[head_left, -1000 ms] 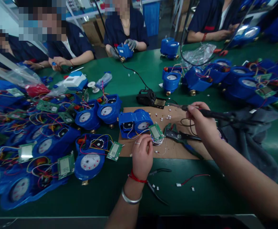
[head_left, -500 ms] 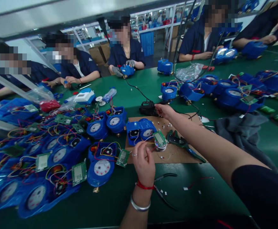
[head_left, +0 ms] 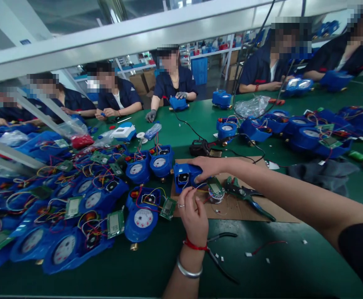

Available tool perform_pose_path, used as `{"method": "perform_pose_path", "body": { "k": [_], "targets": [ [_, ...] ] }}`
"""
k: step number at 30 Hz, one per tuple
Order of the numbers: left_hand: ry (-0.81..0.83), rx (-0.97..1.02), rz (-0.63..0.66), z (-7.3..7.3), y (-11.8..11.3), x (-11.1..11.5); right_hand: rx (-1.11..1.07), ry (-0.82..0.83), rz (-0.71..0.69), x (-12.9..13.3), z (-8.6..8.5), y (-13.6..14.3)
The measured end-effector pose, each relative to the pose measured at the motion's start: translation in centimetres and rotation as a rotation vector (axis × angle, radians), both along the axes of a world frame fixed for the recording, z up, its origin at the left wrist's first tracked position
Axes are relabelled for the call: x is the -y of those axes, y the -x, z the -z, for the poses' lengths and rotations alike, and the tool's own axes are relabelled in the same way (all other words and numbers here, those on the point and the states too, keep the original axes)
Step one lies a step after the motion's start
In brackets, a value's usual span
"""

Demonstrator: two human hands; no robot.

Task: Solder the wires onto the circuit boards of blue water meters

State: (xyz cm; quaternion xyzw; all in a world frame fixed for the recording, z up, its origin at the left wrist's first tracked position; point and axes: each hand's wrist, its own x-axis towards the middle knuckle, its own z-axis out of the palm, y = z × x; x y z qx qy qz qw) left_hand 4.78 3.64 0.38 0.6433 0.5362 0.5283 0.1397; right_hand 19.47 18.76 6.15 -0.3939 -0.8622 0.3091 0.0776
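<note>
My right hand (head_left: 209,167) grips the round end of a blue water meter (head_left: 180,176), its thumb across the dial side. The meter lies on a sheet of brown cardboard (head_left: 281,215). Just in front of it my left hand (head_left: 194,211) has its fingers curled together by thin wires; what they hold, if anything, is hidden. A green circuit board with a display (head_left: 215,187) rests on a round white part beside the meter. Green-and-black wire strippers (head_left: 249,197) lie to the right. Dark-handled pliers (head_left: 220,265) are partly behind my left wrist.
Many blue meters (head_left: 142,218) with loose wires and boards crowd the left. More meters (head_left: 307,139) and a grey cloth (head_left: 320,176) lie to the right. A black corded tool (head_left: 200,147) sits behind the cardboard. Co-workers (head_left: 175,83) sit across the green table.
My right hand has come back from the black corded tool, which now lies free, and taken hold of the water meter. My left hand stays by the wires. The view has shifted.
</note>
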Motion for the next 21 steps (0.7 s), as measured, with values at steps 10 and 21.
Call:
{"method": "perform_pose_path", "body": {
  "k": [10,21],
  "targets": [
    [-0.112,-0.019,-0.019,0.4,0.4,0.0,0.101,-0.089,0.102,-0.7,0.0,1.0],
    [-0.353,-0.017,-0.084,0.3,1.1,-0.9,-0.324,-0.133,0.523,8.4,-9.5,-7.4]
  ]
}}
